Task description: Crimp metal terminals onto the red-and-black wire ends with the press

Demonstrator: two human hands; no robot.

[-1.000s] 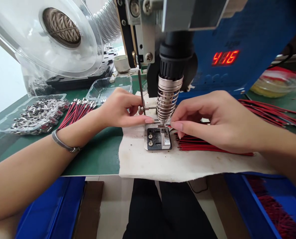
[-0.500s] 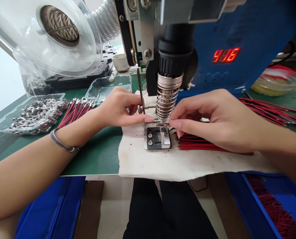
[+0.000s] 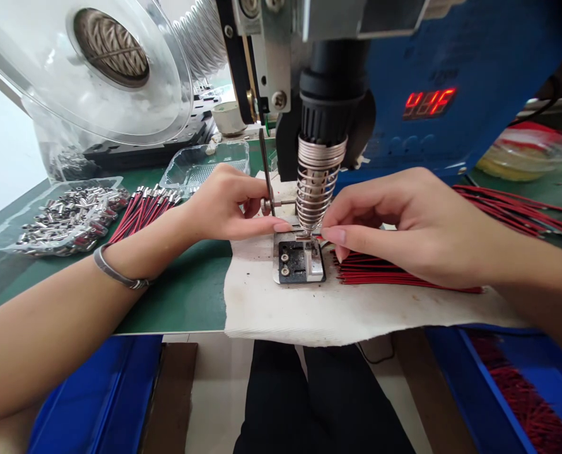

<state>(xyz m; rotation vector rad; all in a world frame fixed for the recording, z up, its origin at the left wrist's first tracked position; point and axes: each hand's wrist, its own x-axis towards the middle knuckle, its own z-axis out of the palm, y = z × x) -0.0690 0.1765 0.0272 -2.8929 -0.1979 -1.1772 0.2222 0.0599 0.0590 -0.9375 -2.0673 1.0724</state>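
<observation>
A soldering iron (image 3: 321,167) with a coiled spring guard points straight down, its tip over a small metal fixture (image 3: 299,261). On the left, my left hand (image 3: 236,205) is closed, thumb stretched along the fixture's back edge and fingers curled behind. Whatever lies under its thumb tip is too small to make out. Close to the iron's tip, my right hand (image 3: 394,224) pinches a thin wire (image 3: 319,237), red where it shows. Beneath that hand, a bundle of red and black wires (image 3: 380,274) rests on a white cloth (image 3: 271,315).
A clear tray (image 3: 72,217) of small metal cylinders stands left, beside wires with metal ends (image 3: 143,211). Behind are another clear tray (image 3: 207,162) and a transparent fume hood (image 3: 115,69). A blue machine (image 3: 417,69) shows red digits. Blue bins (image 3: 489,391) flank my legs.
Both hands hold almost the same position at the iron's tip. The last digit of the red display looks different. The whole view has shifted very slightly.
</observation>
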